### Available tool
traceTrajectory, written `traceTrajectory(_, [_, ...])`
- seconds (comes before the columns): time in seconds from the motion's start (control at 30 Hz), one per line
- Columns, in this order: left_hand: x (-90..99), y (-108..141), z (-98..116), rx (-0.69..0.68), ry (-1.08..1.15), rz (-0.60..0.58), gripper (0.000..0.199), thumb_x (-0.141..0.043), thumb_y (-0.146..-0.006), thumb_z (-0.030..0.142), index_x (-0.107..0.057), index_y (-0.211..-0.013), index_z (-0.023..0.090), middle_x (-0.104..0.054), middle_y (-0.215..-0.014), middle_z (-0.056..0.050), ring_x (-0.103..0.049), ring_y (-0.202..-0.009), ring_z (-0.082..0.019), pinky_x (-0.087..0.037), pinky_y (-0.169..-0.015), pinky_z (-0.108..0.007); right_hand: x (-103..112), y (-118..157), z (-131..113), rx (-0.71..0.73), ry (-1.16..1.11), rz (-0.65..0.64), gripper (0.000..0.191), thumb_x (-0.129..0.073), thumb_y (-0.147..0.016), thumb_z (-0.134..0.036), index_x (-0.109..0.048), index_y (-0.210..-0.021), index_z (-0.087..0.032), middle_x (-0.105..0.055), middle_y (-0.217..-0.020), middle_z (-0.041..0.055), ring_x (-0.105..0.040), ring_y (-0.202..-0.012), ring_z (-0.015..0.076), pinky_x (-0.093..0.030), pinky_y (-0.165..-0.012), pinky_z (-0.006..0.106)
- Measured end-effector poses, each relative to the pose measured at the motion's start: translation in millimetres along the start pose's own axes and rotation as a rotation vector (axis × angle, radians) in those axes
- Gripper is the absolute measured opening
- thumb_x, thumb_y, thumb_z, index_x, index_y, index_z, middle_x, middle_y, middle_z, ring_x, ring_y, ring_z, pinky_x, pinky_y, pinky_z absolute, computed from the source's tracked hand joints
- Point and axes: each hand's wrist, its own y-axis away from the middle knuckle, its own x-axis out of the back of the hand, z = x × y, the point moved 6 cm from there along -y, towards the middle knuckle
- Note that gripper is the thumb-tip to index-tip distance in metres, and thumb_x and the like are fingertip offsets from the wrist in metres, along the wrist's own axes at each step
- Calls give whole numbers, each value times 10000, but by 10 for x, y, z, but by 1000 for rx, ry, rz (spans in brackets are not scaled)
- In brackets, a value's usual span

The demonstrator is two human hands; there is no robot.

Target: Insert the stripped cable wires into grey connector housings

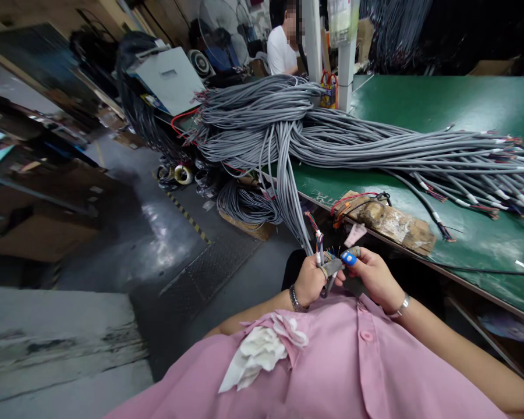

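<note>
Two hands (311,280) (378,279); many grey cables (353,148)

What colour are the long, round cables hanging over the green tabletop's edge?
Those long cables are grey, seen best in the head view.

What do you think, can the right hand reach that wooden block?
Probably yes: the wooden block lies at the edge of the green table, near the right hand, with little between.

Two hands (311,282) (375,278) and two wristbands (294,298) (402,305) show, with cables (375,150) (dozens at least).
</note>
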Motion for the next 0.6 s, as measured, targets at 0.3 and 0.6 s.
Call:
traceTrajectory(0.3, [64, -6, 25, -28, 71, 84, 368, -674, -732, 476, -585, -671, 124, -641, -554, -42, -548, -402, -98, -278, -356, -181, 83, 5, 58, 6, -46, 36, 237, -740, -735, -400, -625, -764, -195, -603, -646, -10, -500, -564, 119, -400, -575, 274])
traceTrajectory(0.6, [26, -58, 109, 36, 131, -37, 320, -703, -703, 421, -592, -683, 121, -593, -506, -9, -484, -362, -77, -343, -361, -187, 266, -260, -74, -117, -338, 33, 446, -502, -824, -636, -649, -827, -215, -636, -788, 35, -527, -602, 130, -462, -566, 259])
